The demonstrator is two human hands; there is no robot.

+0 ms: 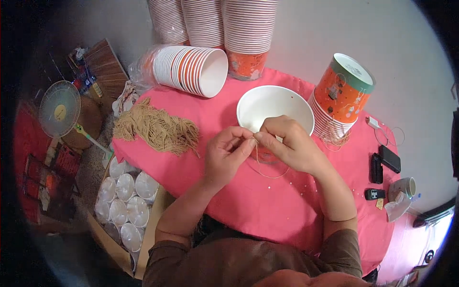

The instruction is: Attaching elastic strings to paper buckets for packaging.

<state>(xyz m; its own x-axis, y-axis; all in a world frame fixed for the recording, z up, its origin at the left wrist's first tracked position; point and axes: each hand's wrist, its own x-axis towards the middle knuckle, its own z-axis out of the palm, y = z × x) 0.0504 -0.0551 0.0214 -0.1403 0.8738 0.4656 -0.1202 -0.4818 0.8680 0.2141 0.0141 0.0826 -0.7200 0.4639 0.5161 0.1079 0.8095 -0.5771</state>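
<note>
Both of my hands meet at the front rim of an open white paper bucket [272,100] with an orange outside. My left hand [229,153] pinches a thin tan string [271,177] between thumb and forefinger. Close against it, my right hand [289,146] pinches the same string, which hangs below the fingers in a loose loop. The fingertips nearly touch, and whether a knot lies between them is too small to tell. Farther left on the table is a tangled heap of tan strings [155,126].
A pink cloth [258,210] covers the table. Stacked paper buckets [251,28] stand at the back, one stack [191,71] lying sideways. An upturned orange bucket [344,88] tops another stack at right. Small black devices [389,159] lie far right. A carton of nested cups [126,210] and a fan [60,110] are left.
</note>
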